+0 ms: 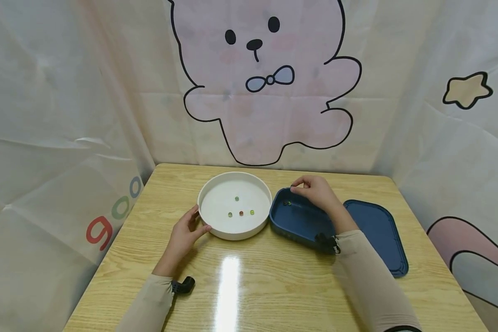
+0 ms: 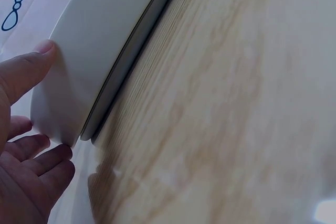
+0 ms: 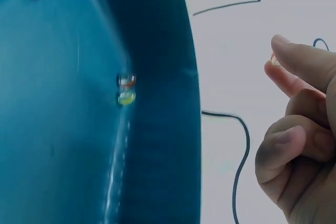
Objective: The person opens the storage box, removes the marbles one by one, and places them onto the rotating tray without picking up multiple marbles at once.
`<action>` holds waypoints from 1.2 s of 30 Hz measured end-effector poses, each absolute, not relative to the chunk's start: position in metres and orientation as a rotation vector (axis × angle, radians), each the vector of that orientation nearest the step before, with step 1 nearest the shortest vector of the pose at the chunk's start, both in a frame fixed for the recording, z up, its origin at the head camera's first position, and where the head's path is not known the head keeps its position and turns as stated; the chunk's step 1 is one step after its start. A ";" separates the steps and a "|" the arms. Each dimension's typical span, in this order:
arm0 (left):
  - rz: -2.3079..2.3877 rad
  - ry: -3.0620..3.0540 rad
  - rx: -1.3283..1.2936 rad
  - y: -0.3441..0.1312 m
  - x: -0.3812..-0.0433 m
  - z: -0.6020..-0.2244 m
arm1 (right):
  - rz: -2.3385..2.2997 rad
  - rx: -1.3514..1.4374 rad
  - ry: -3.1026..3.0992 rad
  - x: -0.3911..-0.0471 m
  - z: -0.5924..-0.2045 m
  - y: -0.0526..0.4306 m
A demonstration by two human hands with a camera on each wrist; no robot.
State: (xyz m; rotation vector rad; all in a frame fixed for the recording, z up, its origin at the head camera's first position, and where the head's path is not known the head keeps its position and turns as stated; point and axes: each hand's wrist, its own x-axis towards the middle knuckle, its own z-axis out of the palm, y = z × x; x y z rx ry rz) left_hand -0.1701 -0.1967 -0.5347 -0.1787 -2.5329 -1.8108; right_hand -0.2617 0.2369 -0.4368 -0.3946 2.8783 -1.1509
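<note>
A round white dish (image 1: 234,230) stands on the table with several small glass marbles (image 1: 241,213) on its floor. At its left front, my left hand (image 1: 186,233) touches the outer wall, thumb (image 2: 44,51) apart from the relaxed fingers. Beside the dish is a dark blue rectangular box (image 1: 303,223). In the right wrist view, marbles (image 3: 126,90) lie in the box along the base of its wall. Over the box's far rim, my right hand (image 1: 315,191) pinches a small clear marble (image 3: 274,60) between thumb and forefinger, its other fingers curled.
A flat blue lid (image 1: 377,237) lies to the right of the box, partly behind the right forearm. The wooden table (image 1: 274,290) reaches back to a printed curtain (image 1: 257,129), with more curtain at both sides.
</note>
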 end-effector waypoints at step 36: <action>-1.741 -2.594 -0.137 -0.198 -0.169 -0.534 | -1.110 -0.499 2.750 -0.291 -0.433 0.107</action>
